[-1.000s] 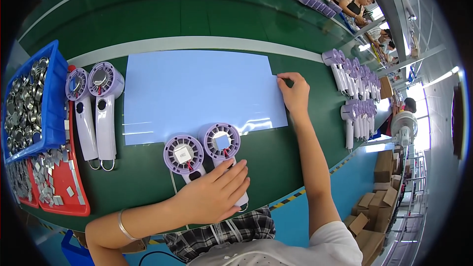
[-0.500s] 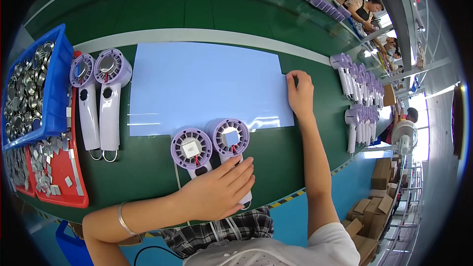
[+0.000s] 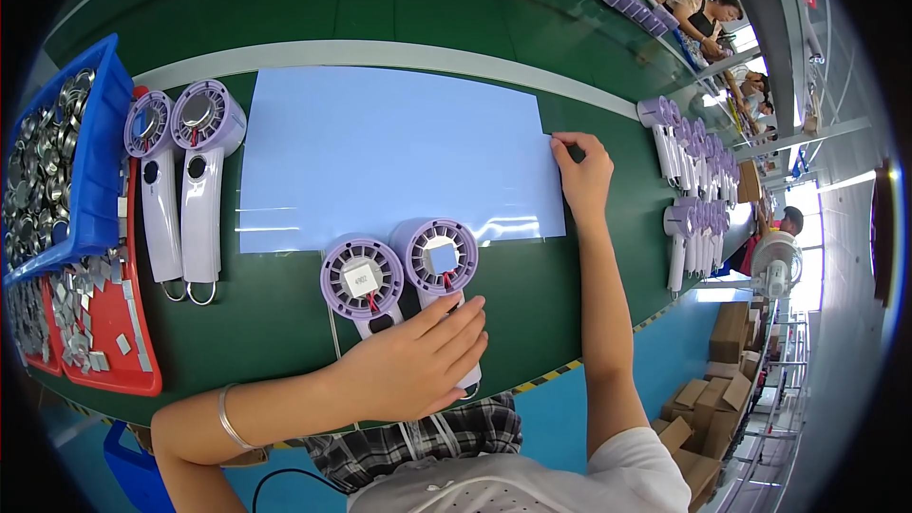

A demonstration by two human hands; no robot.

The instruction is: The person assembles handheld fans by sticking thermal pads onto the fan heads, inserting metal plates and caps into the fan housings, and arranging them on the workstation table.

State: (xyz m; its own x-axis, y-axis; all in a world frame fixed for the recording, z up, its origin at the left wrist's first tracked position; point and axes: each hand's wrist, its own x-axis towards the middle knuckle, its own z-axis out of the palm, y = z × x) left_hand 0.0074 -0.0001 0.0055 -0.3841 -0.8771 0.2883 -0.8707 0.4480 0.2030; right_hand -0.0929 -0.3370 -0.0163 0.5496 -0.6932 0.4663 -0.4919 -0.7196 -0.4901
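Note:
My left hand (image 3: 418,361) lies across the handles of two handheld fans at the near edge, fingers stretched out and partly covering them. The left fan (image 3: 332,296) has a white square block in its round lilac head. In the right fan (image 3: 409,245) a blue square covers most of a similar block. A large glossy light-blue sheet (image 3: 389,152) lies flat just beyond the fan heads. My right hand (image 3: 586,174) is at the sheet's right edge, thumb and forefinger pinching near its upper right side. What lies between those fingertips is too small to make out.
Two more fans (image 3: 201,199) lie at left, beside a blue bin (image 3: 95,161) of round metal discs and a red tray (image 3: 142,361) of small grey squares. Several fans (image 3: 676,218) stand in rows at far right. People work beyond.
My right thumb and forefinger have come closer together at the sheet's edge. My left hand stays on the fan handles. The whole view has shifted slightly.

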